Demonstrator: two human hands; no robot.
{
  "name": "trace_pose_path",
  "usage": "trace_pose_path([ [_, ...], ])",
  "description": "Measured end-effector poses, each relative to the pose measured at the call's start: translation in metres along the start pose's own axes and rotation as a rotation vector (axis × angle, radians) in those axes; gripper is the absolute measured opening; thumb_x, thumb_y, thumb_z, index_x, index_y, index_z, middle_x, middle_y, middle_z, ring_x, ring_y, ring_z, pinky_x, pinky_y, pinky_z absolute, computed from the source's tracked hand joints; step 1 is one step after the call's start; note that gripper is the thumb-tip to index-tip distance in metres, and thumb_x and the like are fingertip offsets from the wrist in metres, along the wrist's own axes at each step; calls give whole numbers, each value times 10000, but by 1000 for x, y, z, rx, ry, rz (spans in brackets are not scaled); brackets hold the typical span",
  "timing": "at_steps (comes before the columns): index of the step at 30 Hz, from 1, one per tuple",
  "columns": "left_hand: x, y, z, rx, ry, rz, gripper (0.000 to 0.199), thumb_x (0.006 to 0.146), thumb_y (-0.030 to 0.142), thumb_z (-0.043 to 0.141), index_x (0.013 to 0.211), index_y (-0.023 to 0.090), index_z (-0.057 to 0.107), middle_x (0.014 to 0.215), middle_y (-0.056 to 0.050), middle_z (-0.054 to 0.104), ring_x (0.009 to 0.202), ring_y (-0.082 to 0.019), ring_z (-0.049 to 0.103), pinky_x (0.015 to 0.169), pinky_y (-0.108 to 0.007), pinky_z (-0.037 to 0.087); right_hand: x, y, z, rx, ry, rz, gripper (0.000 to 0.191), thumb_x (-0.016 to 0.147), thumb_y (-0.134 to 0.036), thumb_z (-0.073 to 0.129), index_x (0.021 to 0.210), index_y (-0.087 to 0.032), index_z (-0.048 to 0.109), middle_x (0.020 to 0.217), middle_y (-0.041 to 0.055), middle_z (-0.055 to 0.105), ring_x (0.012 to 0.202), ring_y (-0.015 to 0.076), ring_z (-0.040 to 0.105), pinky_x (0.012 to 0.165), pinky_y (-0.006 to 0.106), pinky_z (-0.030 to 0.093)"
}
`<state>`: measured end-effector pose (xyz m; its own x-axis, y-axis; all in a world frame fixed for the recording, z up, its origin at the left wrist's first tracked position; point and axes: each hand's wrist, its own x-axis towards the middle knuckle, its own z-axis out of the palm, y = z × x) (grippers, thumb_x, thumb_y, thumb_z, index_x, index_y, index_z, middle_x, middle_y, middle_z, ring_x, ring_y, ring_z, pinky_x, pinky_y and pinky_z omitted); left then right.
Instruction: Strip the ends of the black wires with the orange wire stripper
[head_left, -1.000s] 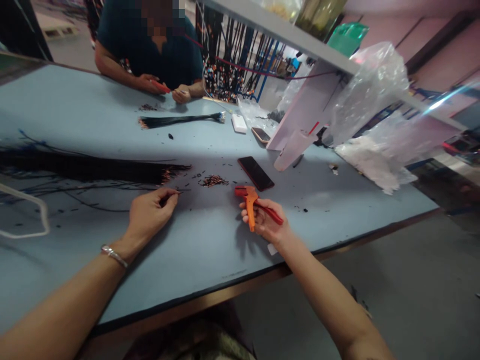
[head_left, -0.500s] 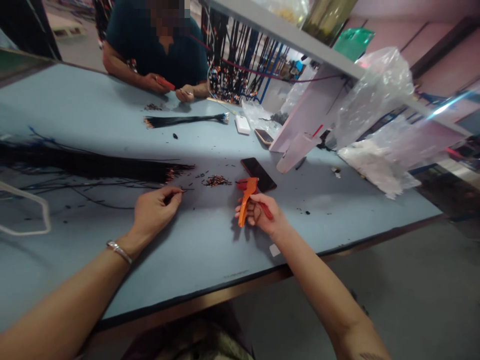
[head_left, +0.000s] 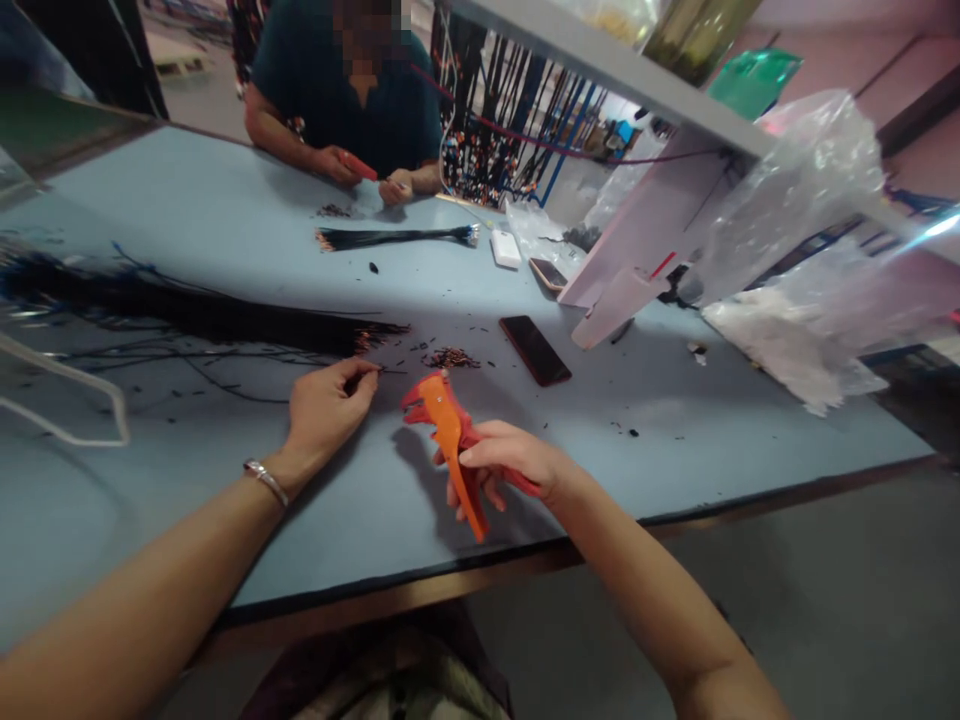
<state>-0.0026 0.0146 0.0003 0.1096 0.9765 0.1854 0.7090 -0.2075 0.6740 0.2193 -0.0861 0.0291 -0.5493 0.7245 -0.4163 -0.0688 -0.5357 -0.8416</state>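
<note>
My left hand point(head_left: 334, 400) rests on the blue-grey table, its thumb and forefinger pinched on a thin black wire point(head_left: 393, 372) whose end points right. My right hand point(head_left: 506, 465) is wrapped round an orange and red wire stripper point(head_left: 448, 425), jaws toward the upper left, near the left fingertips. Behind my left hand lies a long bundle of black wires point(head_left: 225, 315) with copper-coloured ends at its right. A small pile of cut pieces point(head_left: 451, 357) is on the table just beyond the stripper.
A dark phone point(head_left: 535, 350) lies right of the pile. Across the table a person point(head_left: 352, 100) holds a red tool, near a shorter wire bundle point(head_left: 397, 238). A white box point(head_left: 505, 249), a shelf panel point(head_left: 652, 215) and plastic bags point(head_left: 795, 190) stand farther right. A white frame point(head_left: 67, 430) is at left.
My right hand has brought the stripper left and nearer to me, off the phone and toward my left hand, its jaws now turned left. The whole view has shifted slightly.
</note>
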Motion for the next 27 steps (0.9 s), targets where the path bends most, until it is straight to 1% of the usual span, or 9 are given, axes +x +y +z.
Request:
trace_pose_path([
  [5,-2,5,-5,-35,59,-31,325,798,382,462,890,215,725,822,-16,751,799,-210,662,691,-263,460,20,-15,-15,-177,36,166,164,740,-246,572,821,-106,597,621,87,715,436,182,660,291,174,372],
  [9,-1,5,-4,-56,67,-19,320,797,386,470,875,211,726,797,-26,741,771,-208,659,685,-269,457,18,-30,-38,-203,348,76,152,745,-236,522,758,-101,591,609,117,709,485,217,688,261,185,358],
  [10,-1,5,-3,-56,66,-20,319,798,387,471,871,209,726,795,-27,740,769,-209,658,680,-271,455,15,-32,-37,-199,331,61,169,747,-242,529,793,-95,599,622,118,714,499,219,694,267,183,361],
  [13,0,3,-2,-55,67,-24,314,799,386,474,865,207,724,800,-23,742,770,-210,657,665,-268,452,12,-31,-24,-210,82,116,229,728,-248,581,887,-89,625,643,90,720,466,183,674,303,166,381],
  [16,0,2,-2,-56,80,-23,312,798,378,476,869,204,725,800,-20,742,766,-203,656,667,-260,451,19,-28,-16,-281,-42,208,175,731,-259,598,794,-98,623,617,79,705,431,159,649,322,165,394],
  [21,1,1,-1,-70,94,-9,315,799,379,483,883,198,726,786,-23,738,743,-198,655,672,-266,448,24,-33,-28,-333,349,96,123,714,-257,574,710,-134,569,564,68,681,422,163,635,276,171,332],
  [22,1,1,-1,-74,104,-9,308,795,375,486,872,199,726,780,-22,738,735,-197,654,667,-267,447,22,-34,-28,-321,346,80,133,713,-266,573,731,-135,572,586,69,690,443,164,644,284,169,334],
  [24,1,1,0,-80,116,-8,288,786,366,497,848,202,725,774,-18,740,716,-194,651,652,-265,445,16,-34,-22,-335,167,132,184,708,-286,589,796,-126,600,654,69,711,469,160,651,313,171,354],
  [27,1,0,0,-89,127,0,271,783,359,508,841,208,724,772,-11,742,688,-185,643,639,-258,447,13,-35,-14,-497,-16,251,173,720,-303,621,708,-131,606,609,39,680,434,129,605,352,178,365],
])
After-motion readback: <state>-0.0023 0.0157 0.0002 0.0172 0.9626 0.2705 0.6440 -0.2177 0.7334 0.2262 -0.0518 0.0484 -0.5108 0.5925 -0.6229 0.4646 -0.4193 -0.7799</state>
